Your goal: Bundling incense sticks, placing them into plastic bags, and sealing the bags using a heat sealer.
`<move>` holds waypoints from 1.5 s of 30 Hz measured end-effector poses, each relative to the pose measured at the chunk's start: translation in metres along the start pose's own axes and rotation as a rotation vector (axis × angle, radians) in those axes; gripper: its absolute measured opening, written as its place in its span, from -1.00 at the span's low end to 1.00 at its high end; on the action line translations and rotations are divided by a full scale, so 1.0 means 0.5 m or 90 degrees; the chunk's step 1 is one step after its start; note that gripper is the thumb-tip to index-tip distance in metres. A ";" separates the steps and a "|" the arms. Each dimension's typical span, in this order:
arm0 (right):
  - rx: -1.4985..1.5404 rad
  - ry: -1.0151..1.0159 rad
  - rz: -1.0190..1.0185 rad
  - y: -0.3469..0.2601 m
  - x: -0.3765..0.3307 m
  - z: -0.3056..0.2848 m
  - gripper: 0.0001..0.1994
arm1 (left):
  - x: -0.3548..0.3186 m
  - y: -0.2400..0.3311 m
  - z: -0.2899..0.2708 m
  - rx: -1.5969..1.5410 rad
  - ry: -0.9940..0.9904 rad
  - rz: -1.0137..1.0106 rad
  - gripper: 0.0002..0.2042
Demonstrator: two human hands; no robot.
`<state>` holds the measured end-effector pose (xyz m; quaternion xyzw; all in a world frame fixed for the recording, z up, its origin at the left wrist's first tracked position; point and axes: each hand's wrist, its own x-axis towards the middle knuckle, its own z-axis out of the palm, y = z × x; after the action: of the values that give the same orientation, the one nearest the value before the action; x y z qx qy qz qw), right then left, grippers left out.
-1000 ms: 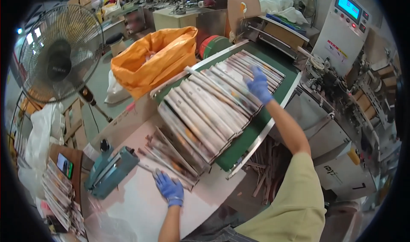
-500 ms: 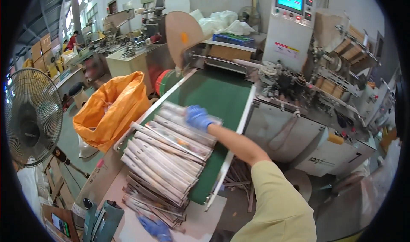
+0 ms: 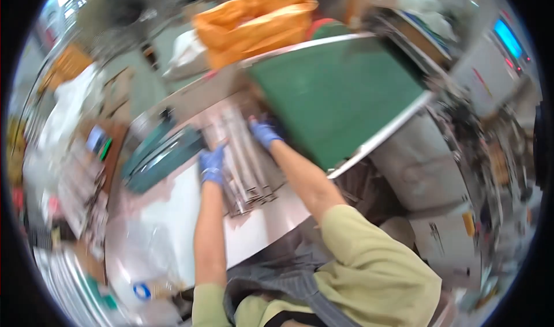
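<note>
A bundle of long, narrow, flat packets [image 3: 242,162], pale and brownish, lies on the white table [image 3: 173,211] by the end of the green conveyor belt [image 3: 340,90]. My left hand [image 3: 212,164], in a blue glove, grips the bundle's left side. On the opposite side, my right hand [image 3: 265,132], also blue-gloved, holds the bundle's far right edge, close to the belt's corner. Motion blur softens the fingers and the packets. Left of the bundle stands a dark teal bench device [image 3: 164,157], probably a sealer.
An orange sack [image 3: 254,30] stands beyond the belt, with a white sack [image 3: 187,56] beside it. Along the belt's near side runs a pale metal rail [image 3: 384,134]. At right is a machine with a lit screen [image 3: 508,38]. Clear plastic [image 3: 144,246] lies on the table's near left.
My view has swung left and down. The packets spread on the belt are off it, and a bundle is between my hands on the table. My left hand has come into use beside my right.
</note>
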<state>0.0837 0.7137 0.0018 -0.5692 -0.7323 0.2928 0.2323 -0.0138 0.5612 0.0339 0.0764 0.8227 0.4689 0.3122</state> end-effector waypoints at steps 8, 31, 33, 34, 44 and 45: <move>0.734 -0.824 0.230 -0.088 -0.288 -0.020 -0.59 | -0.116 -0.133 -0.157 -0.471 -0.274 0.030 -0.17; 0.637 -0.595 -0.715 -0.257 -0.493 -0.216 -0.31 | -0.374 -0.123 -0.309 -0.626 -0.312 0.462 0.22; 0.616 -0.638 -0.547 -0.283 -0.523 -0.223 -0.29 | -0.371 -0.139 -0.340 -0.543 -0.264 0.440 0.10; 0.582 -0.656 -0.379 -0.299 -0.540 -0.228 -0.26 | -0.390 -0.139 -0.362 -0.455 -0.236 0.413 -0.02; 0.514 -1.161 -0.003 -0.205 -0.623 0.032 -0.69 | -0.495 -0.408 -0.388 0.010 0.704 0.198 -0.69; 0.509 -1.167 -0.004 -0.210 -0.641 0.043 -0.69 | -0.486 -0.427 -0.457 0.519 0.789 0.242 -0.72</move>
<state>0.0740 0.3805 0.0568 -0.0016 -0.4777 0.8430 -0.2473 0.0810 0.1766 0.0499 0.0489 0.9280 0.1311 -0.3454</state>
